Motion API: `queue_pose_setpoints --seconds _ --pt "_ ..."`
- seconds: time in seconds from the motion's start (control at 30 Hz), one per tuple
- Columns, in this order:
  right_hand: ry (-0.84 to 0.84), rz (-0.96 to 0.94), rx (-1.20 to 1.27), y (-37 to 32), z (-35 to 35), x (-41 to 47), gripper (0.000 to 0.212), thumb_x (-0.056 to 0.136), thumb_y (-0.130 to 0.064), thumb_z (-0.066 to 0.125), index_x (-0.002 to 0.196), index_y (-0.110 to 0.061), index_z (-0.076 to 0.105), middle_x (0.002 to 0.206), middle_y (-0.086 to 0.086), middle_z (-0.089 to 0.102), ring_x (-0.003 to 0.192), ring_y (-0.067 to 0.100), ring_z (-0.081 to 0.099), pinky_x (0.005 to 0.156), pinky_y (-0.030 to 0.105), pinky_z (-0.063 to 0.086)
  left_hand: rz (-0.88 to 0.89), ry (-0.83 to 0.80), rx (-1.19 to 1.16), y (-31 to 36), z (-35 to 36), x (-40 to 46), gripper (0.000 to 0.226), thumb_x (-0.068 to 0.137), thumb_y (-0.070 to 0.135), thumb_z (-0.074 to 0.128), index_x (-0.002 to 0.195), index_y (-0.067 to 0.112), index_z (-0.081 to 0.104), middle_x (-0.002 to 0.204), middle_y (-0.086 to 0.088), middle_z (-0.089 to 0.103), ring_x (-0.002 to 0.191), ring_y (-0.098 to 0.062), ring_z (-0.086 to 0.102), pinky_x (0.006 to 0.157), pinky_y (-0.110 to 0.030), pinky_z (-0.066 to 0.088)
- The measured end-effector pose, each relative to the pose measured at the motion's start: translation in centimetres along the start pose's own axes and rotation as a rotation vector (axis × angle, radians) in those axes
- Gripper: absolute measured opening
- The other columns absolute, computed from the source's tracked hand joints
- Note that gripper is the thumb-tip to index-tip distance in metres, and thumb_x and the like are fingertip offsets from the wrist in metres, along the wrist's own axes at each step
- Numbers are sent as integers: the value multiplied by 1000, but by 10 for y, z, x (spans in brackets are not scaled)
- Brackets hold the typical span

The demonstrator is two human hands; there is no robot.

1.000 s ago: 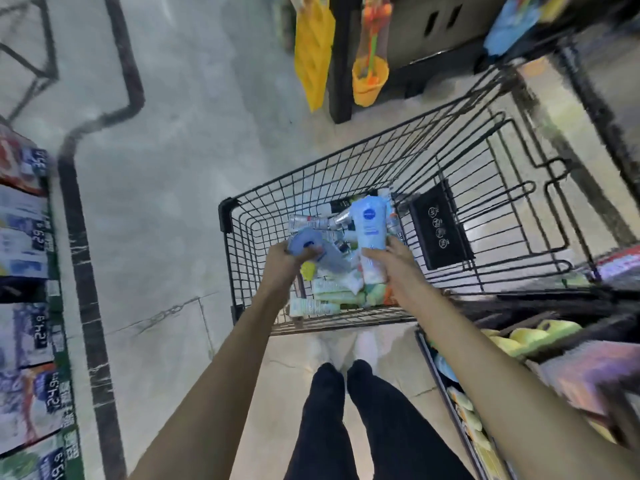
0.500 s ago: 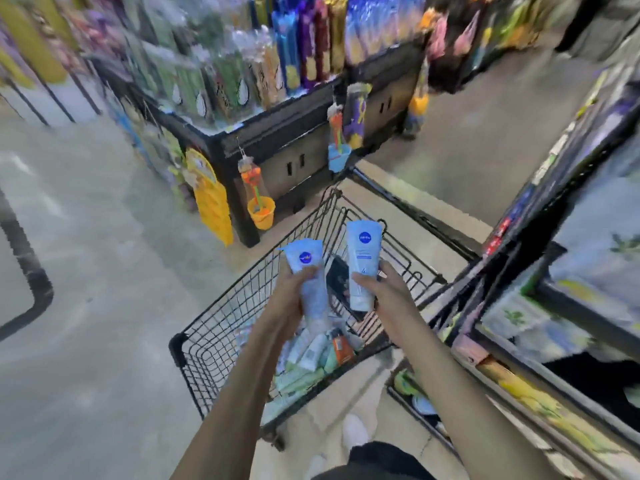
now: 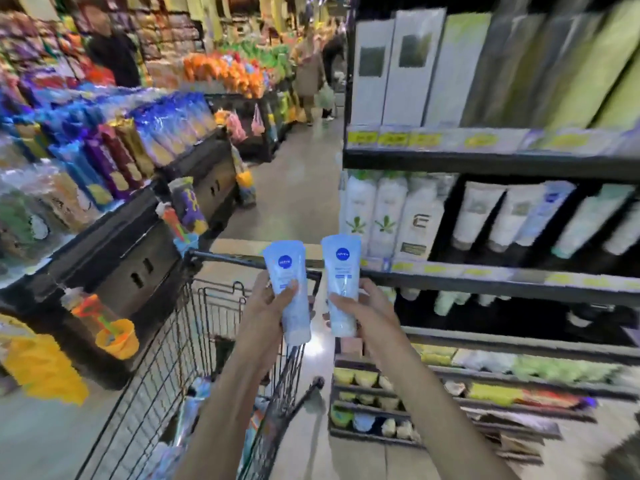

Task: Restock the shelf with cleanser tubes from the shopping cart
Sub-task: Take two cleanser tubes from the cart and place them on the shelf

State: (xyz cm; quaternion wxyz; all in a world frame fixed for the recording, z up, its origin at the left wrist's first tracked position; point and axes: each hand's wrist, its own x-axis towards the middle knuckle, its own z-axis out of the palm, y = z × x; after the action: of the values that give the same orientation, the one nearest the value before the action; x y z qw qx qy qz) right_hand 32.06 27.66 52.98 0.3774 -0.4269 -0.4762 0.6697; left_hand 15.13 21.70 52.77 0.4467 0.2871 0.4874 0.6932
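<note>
While the two tubes were down inside the shopping cart point(image 3: 194, 341) a second ago, they are now lifted well above its rim and carried upright, cap end down, in front of the shelf point(image 3: 485, 277). The left hand point(image 3: 266, 317) grips the left cleanser tube point(image 3: 289, 289) with the thumb across its front and the other fingers curled behind it. The right hand point(image 3: 367, 313) holds the right cleanser tube point(image 3: 341, 285) in the same way, thumb pressed on the front. The view has turned from the floor toward the shelves. I judge that the picking step is finished and the placing step begins. More tubes remain in the cart, so the restocking is not near its end.
</note>
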Motion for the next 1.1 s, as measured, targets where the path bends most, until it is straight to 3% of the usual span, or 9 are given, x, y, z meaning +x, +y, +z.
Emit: queue_pose_setpoints --seconds 0.1,0.2,0.27,0.37,0.47,0.63,0.7,0.87,1.1 --pt "51 -63 21 -18 -41 -19 34 89 -11 79 119 -17 65 108 5 78 91 26 77 86 47 63 -8 -116 42 3 48 -10 30 97 18 65 127 21 62 105 -9 75 78 -27 73 64 -37 59" --pt "84 -109 26 -32 -83 -35 38 89 -15 80 123 -24 66 111 -2 78 102 26 75 95 55 58 -36 -203 44 3 93 -22 28 99 13 64 127 21 63 108 -13 73 77 -28 71 63 -38 58" --pt "103 -138 43 -40 -110 -43 40 89 -16 79 125 -25 65 112 -1 78 104 28 74 95 55 58 -36 -251 56 -1 119 -28 39 94 4 69 128 21 61 109 -10 74 79 -26 73 65 -40 60" --pt "115 -170 37 -55 -151 -55 41 88 -17 80 125 -26 65 109 -1 78 102 29 75 92 53 59 -21 -289 158 -8 156 -37 68 76 2 85 133 25 57 116 -5 74 99 -30 73 80 -54 61" --pt "121 -177 15 -67 -190 -63 41 88 -20 81 125 -27 64 114 2 77 106 32 74 94 54 58 5 -276 208 -16 192 -49 73 66 11 87 130 29 57 115 -2 75 102 -25 73 81 -43 61" --pt "108 -182 13 -75 -242 -71 39 91 -14 78 126 -22 64 113 7 78 97 34 76 88 52 60 27 -184 198 -44 239 -67 61 79 1 84 130 25 60 114 -4 75 99 -27 74 83 -43 62" --pt "99 -188 12 -75 -258 -75 39 91 -13 77 127 -21 63 110 4 78 93 30 77 84 49 61 55 -139 223 -56 255 -72 58 81 2 83 129 25 61 114 1 76 103 -21 73 84 -39 62" --pt "92 -154 24 -72 -289 -79 37 91 -16 78 123 -26 64 110 4 78 97 34 76 93 57 58 103 -42 237 -73 290 -83 51 83 4 83 119 33 60 103 20 75 99 -3 72 75 -21 58" --pt "174 -133 40 -66 -325 -73 36 90 -15 78 123 -22 64 110 6 78 97 33 76 93 60 58 149 -32 289 -89 319 -68 54 85 8 83 124 35 57 113 13 73 103 -4 70 82 -24 58"
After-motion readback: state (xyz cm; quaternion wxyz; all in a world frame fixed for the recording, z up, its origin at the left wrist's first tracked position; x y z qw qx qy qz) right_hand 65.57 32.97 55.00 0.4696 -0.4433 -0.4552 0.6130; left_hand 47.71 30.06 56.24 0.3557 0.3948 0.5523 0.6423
